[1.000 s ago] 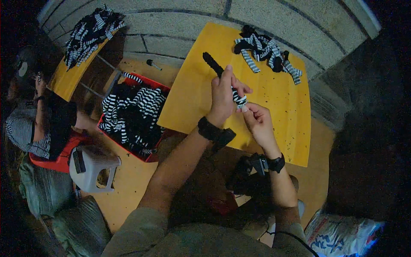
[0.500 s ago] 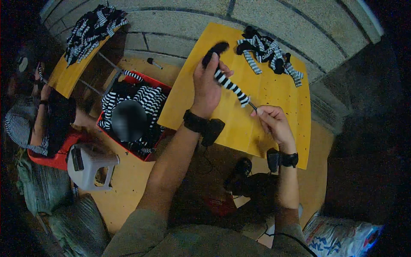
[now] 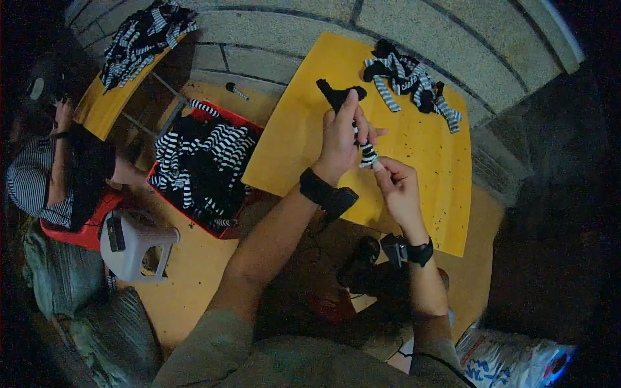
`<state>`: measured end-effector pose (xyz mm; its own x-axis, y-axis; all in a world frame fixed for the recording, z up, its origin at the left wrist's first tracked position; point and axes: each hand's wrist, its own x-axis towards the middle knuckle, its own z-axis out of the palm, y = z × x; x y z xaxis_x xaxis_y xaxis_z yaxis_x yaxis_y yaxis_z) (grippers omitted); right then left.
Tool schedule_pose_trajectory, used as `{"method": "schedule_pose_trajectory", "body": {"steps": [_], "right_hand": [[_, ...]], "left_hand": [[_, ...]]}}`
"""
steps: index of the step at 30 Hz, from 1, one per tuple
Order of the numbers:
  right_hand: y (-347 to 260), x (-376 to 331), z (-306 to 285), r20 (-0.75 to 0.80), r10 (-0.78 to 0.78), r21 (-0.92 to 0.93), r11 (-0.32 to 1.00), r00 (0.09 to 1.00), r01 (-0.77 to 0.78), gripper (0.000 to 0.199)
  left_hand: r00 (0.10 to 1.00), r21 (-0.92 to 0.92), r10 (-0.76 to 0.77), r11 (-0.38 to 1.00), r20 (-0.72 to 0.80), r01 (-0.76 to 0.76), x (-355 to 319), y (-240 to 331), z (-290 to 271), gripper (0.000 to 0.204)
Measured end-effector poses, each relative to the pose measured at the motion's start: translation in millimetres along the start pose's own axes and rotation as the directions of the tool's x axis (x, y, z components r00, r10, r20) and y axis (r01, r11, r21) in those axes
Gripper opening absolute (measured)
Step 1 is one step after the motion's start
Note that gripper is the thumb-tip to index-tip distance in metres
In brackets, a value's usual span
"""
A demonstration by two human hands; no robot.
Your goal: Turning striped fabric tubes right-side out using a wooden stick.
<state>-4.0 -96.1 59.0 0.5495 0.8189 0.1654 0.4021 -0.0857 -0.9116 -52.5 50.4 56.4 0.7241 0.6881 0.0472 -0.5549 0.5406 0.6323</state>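
Over the yellow table (image 3: 291,149), my left hand (image 3: 337,143) is closed around a striped knit piece (image 3: 368,155). Its black, forked end sticks out past my fingertips, and its black-and-white tube points toward my right hand. The fingertips of my right hand (image 3: 401,187) pinch the tube's lower end. The thin dark rod seen there earlier is now hidden by the knit and my fingers. Beyond my hands, a pile of similar knit pieces (image 3: 414,81) lies at the table's far right.
Left of the table, a red crate (image 3: 194,226) holds many striped knit pieces. A grey stool (image 3: 132,249) stands nearer me. A seated person (image 3: 58,174) works at another yellow table (image 3: 97,123) with a knit heap (image 3: 145,42). At lower right lies a white sack (image 3: 511,355).
My hands have come closer together, the left moving right and the right slightly left. The striped tube is bunched shorter, and the rod has gone out of sight.
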Motion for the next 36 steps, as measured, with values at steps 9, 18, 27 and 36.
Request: {"method": "schedule_pose_trajectory", "body": {"steps": [9,18,27,36], "right_hand": [[-2,9,-56,0.187,0.117,0.033,0.992,0.975,-0.126,0.019],[8,16,-52,0.218,0.127,0.029,0.990,0.968,-0.136,0.019],[92,19,-159,-0.008,0.201,-0.471,0.863,0.979,-0.182,0.026],[16,25,-51,0.073,0.036,0.322,0.945,0.997,-0.058,0.038]], "left_hand": [[0.991,-0.167,0.134,0.977,-0.012,-0.135,14,29,-9,0.029],[0.994,-0.081,0.036,0.996,0.107,-0.027,13,16,-15,0.042],[0.984,-0.017,0.010,1.000,0.176,-0.007,20,12,-24,0.066],[0.974,-0.146,0.021,0.989,0.227,0.013,-3,-19,19,0.072]]}}
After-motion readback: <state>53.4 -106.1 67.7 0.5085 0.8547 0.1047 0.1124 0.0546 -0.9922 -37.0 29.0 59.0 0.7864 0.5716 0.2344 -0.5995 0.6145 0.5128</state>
